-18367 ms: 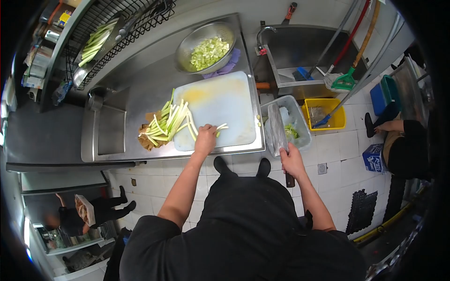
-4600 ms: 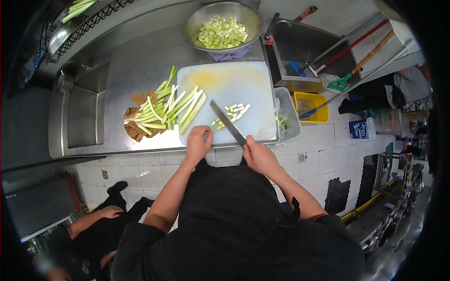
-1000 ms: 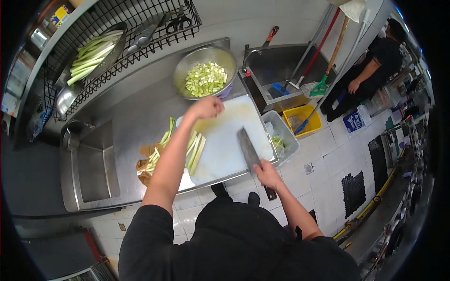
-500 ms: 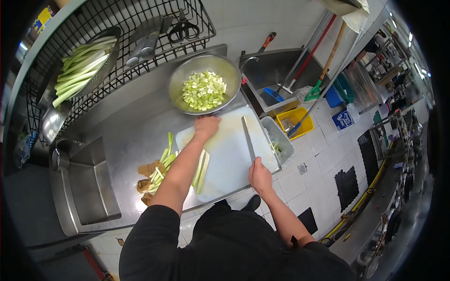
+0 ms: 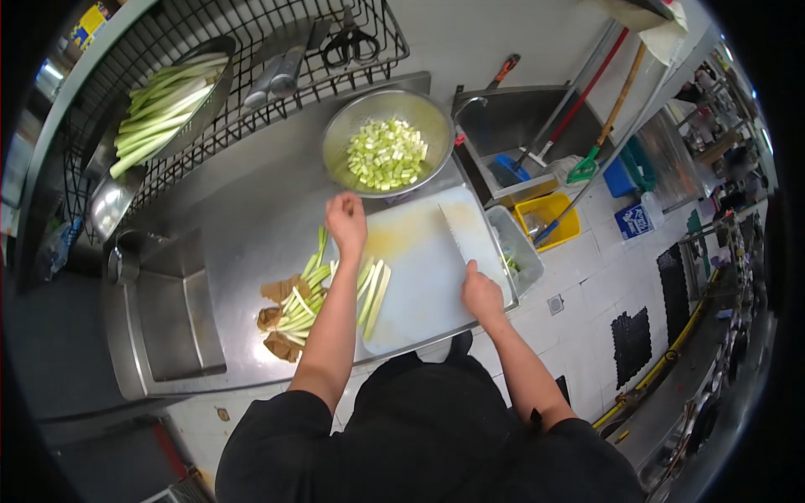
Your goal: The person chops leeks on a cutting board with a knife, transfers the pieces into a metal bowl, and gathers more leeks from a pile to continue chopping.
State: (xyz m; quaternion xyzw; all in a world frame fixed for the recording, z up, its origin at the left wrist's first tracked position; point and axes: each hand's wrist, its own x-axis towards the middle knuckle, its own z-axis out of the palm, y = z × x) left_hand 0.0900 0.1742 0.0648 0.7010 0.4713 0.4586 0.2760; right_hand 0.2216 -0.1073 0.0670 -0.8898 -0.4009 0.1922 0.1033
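My right hand grips a knife, its blade angled up and left over the white cutting board. My left hand is raised at the board's upper left corner, just below the metal bowl. Its fingers are curled, and whether anything is in them is hidden. Chopped pale green pieces fill the bowl's middle. Several long green-white stalks, like scallions or leeks, lie on the board's left side. More stalks with brown wrapping lie left of my forearm.
A sink basin is at the left of the steel counter. Above, a wire rack holds a colander of stalks and scissors. A clear bin and yellow bucket stand right of the board.
My left hand has lifted from the board's top edge and moved left, its fingers curling. The knife stays in my right hand, its blade now seen more edge-on. The whole view has shifted slightly.
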